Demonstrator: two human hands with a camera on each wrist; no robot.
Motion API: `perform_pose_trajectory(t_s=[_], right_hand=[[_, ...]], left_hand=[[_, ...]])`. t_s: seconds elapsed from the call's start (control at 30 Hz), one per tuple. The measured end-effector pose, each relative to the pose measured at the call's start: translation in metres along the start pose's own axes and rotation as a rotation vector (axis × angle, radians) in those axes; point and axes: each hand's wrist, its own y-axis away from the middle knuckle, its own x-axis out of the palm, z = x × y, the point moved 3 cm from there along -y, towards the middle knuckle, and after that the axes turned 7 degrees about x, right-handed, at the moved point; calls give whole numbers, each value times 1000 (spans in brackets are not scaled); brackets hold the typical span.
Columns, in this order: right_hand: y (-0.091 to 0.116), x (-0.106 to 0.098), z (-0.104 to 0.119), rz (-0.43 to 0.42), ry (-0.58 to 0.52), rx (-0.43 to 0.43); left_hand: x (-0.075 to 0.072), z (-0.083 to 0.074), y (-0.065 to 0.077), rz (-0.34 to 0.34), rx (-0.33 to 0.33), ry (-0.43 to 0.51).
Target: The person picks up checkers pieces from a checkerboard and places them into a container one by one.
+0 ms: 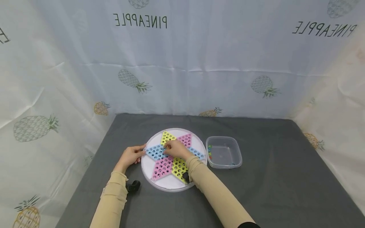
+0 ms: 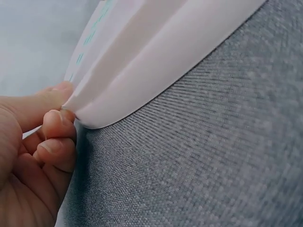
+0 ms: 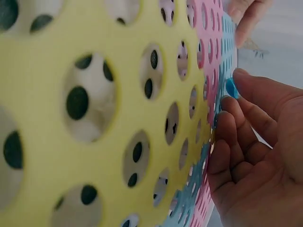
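Observation:
A round white Chinese checkers board (image 1: 147, 167) lies on the grey table, its star of yellow, pink and blue hole-filled sections. At its left edge my left hand (image 1: 132, 155) pinches the rim (image 2: 142, 71) between thumb and fingers. My right hand (image 1: 177, 149) is over the board near the blue left section (image 1: 155, 152). In the right wrist view, a clear blue marble (image 3: 231, 88) is pinched between that hand's thumb and finger, close to the holed surface. Curled lower fingers of the right hand lie beside the board.
To the board's right stands a clear plastic container (image 1: 239, 152) with a few coloured marbles (image 1: 210, 151) along its left side. A pineapple-print curtain (image 1: 182, 88) hangs behind and beside the table. Black wrist devices (image 1: 133, 186) show near both forearms.

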Motion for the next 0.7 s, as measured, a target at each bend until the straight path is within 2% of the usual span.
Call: perform_pose_trajectory(t_s=[0.23,0.5,0.7], right_hand=[[4,3,0,-23,13,-6],[13,-3,-10,-29,-96,-39],[22,-12,-17,-68,-126,-45]], left_hand=[[0,0,2,15,-34,34],[2,2,1,-3,-59,55],[1,0,1,-6,-55,47]])
